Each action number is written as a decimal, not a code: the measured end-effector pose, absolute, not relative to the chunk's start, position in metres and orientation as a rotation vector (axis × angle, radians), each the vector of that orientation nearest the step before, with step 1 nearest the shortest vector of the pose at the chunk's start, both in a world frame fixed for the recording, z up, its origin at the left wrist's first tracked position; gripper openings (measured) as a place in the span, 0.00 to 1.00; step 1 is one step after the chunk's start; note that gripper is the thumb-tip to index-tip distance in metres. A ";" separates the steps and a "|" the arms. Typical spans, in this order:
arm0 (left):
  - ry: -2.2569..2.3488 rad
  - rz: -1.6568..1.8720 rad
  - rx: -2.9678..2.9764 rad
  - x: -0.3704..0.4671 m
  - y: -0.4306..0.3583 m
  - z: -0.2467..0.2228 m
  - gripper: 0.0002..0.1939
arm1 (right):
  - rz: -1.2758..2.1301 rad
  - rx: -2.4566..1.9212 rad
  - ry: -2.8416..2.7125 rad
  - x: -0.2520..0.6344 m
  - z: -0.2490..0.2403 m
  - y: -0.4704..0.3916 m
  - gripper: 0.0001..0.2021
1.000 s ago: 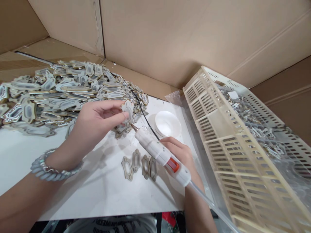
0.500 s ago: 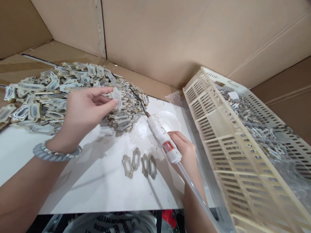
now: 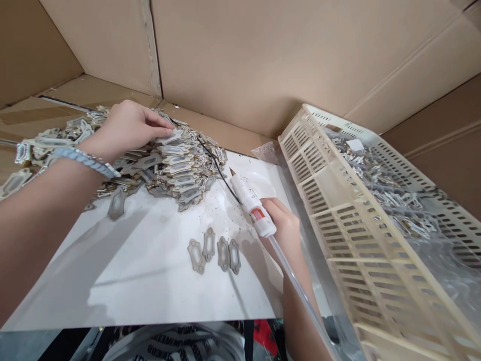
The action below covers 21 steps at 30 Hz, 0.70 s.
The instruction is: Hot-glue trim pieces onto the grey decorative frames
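My left hand (image 3: 137, 128) reaches over the pile of metal frame plates (image 3: 182, 168), fingers pinched on a plate (image 3: 173, 135) at the top of a neat row. My right hand (image 3: 281, 220) is wrapped round a white glue gun (image 3: 250, 203), its brass tip up and to the left and a clear glue stick (image 3: 289, 271) trailing from its rear. Several plates (image 3: 209, 244) lie apart on the white tabletop (image 3: 161, 291), left of the gun. One more plate (image 3: 116, 204) lies at the pile's front edge, below my left wrist.
A cream slatted basket (image 3: 349, 225) on the right holds plastic bags (image 3: 409, 200) of small metal parts. Cardboard walls (image 3: 244, 60) stand behind. A white round dish (image 3: 261, 184) sits behind the gun, near a scrap of clear plastic (image 3: 266, 152). A black cord (image 3: 216, 165) crosses the pile's right side.
My left hand has moved up and back from above the tabletop to the top of the row of plates. The glue gun's tip has shifted slightly up and right.
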State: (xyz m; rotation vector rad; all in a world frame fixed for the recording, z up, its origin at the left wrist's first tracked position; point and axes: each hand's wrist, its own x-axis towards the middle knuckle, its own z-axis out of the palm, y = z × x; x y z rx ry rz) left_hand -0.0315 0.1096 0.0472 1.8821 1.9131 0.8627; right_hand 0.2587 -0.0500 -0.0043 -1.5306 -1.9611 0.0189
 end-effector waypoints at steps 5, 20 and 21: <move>1.842 0.751 2.009 -0.037 0.120 0.048 0.08 | 0.047 -1.544 -1.954 0.260 -0.007 -0.049 0.08; 1.105 0.267 2.357 -0.021 0.056 0.045 0.07 | 0.035 -1.497 -1.873 0.264 -0.007 -0.046 0.06; 0.954 0.150 2.372 -0.019 0.045 0.040 0.08 | 0.044 -1.493 -1.865 0.264 -0.007 -0.046 0.05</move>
